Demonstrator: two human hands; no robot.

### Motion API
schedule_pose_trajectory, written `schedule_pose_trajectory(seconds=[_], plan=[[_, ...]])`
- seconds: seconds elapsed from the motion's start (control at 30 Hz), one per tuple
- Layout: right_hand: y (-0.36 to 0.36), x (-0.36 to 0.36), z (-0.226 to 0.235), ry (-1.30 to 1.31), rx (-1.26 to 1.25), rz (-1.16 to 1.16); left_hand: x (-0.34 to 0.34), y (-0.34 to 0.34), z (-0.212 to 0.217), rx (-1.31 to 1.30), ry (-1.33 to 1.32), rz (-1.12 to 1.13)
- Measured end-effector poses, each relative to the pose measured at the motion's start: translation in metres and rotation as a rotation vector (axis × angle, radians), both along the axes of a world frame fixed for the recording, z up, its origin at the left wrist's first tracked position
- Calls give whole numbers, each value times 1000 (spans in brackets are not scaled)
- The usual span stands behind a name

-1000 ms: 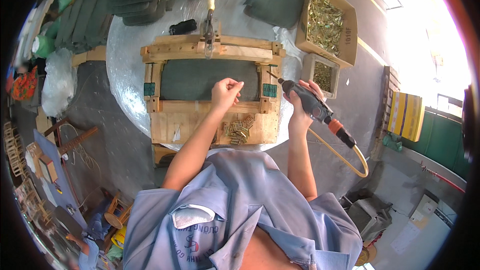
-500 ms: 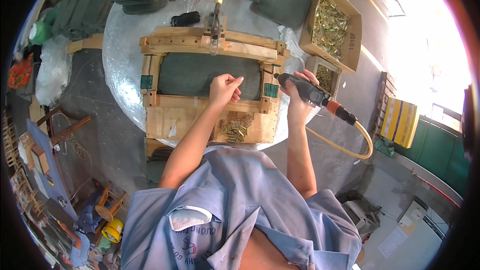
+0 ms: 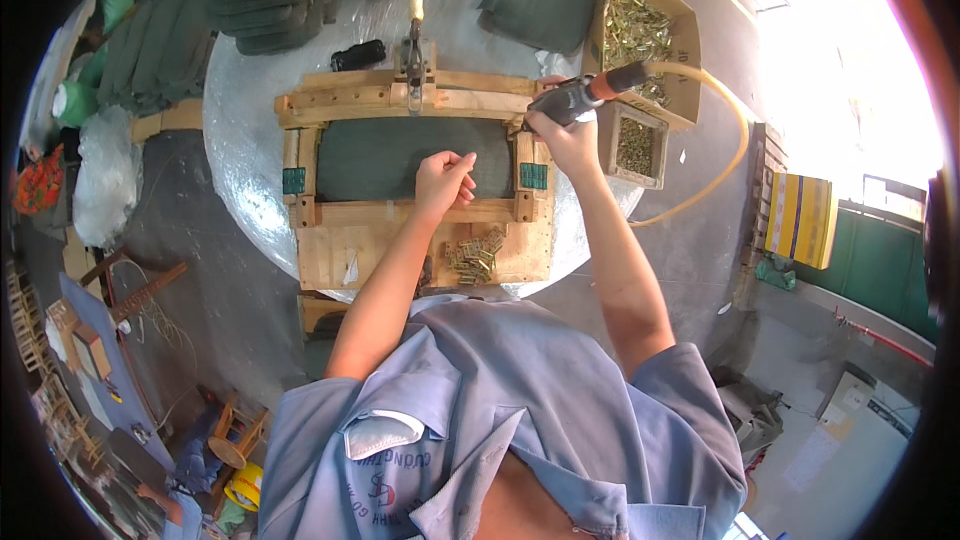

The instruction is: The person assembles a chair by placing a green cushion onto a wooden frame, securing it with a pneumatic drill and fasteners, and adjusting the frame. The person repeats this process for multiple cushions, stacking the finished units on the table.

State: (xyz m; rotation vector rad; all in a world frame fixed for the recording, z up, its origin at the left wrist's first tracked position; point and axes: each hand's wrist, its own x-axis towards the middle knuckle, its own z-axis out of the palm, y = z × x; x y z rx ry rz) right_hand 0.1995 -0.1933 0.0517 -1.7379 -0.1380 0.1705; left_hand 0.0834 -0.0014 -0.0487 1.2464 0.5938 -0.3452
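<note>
Driver [image 3: 567,100] (dark) between right fingers [image 3: 546,124]

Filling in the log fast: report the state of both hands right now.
Left hand: loosely closed above the dark panel; whether it pinches anything small cannot be told.
Right hand: closed, holding the hose-fed power tool.

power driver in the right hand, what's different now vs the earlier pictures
The right hand has moved the power driver forward and slightly left; its rear end swung from lower right to upper right, carrying the hose along. The driver stays gripped. The left hand, wooden frame and fastener pile look unchanged.
</note>
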Motion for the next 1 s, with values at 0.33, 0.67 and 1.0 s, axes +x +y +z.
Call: schedule_pose_trajectory(seconds=[0.33, 0.67, 1.0], plan=[[-20, -201, 73, 58, 505, -376, -76, 27, 33, -1048, -163, 386], [1, -259, 84, 78, 578, -363, -114, 16, 78, -1028, -127, 269], [59, -288, 100, 70, 558, -471, -121, 62, 70, -923, -18, 162]])
